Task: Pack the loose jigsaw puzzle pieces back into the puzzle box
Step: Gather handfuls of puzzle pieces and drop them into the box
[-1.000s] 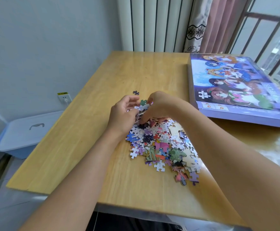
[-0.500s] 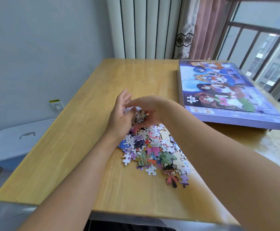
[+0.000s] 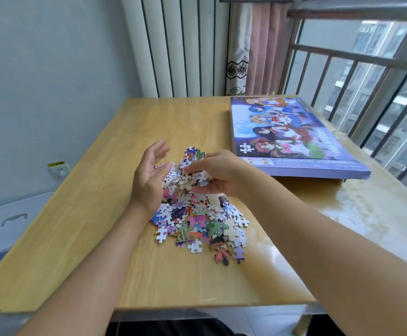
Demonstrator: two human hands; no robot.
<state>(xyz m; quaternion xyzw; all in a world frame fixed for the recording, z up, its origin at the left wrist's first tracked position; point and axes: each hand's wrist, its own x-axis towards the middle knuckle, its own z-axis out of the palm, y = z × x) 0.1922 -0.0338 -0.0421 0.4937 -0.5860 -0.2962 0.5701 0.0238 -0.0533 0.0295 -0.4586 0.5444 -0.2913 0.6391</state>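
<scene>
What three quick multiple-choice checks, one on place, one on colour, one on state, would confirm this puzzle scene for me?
1. Where does the puzzle box lie relative to the pile of pieces?
A. Far right of it
B. Left of it
C. Under it

2. What colour is the box's near side?
A. Red
B. Purple
C. Green

3. How is the box?
A. Open, pieces inside
B. Closed, picture side up
C. Standing on edge

Answers: 1 A, it sits toward the window side of the table. 2 B, its near edge is purple. 3 B, its printed top faces up while the right hand grips pieces and the left hand is beside them.
</scene>
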